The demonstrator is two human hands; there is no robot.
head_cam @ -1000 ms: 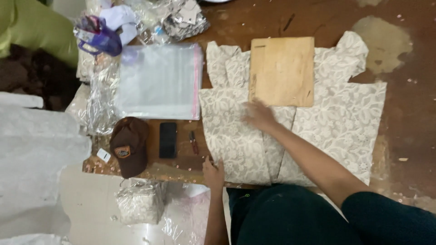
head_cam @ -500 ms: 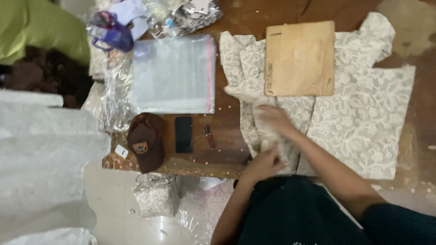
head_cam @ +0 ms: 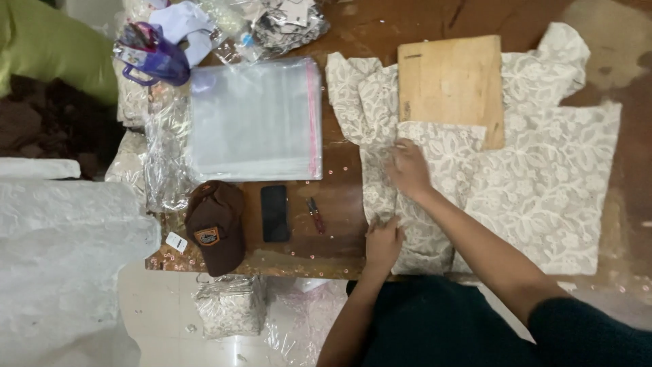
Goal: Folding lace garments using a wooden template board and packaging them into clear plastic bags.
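Brown wooden counter [head_cam: 339, 204], cluttered; lace garment [head_cam: 536, 190] spread around wooden board [head_cam: 448, 88]. One side folded in; left hand [head_cam: 384, 245] pinches hem, right hand [head_cam: 407, 168] flat, open, pressing fold; far side unfolded

- left hand [head_cam: 384, 243]: palm down, fingers curled, forearm coming straight up from the body
- right hand [head_cam: 407, 168]: palm down, fingers spread flat, arm stretched diagonally from lower right

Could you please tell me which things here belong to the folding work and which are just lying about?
In use:
lace garment
wooden board
left hand
right hand

Lying about:
brown cap
phone
clear bags
purple bag
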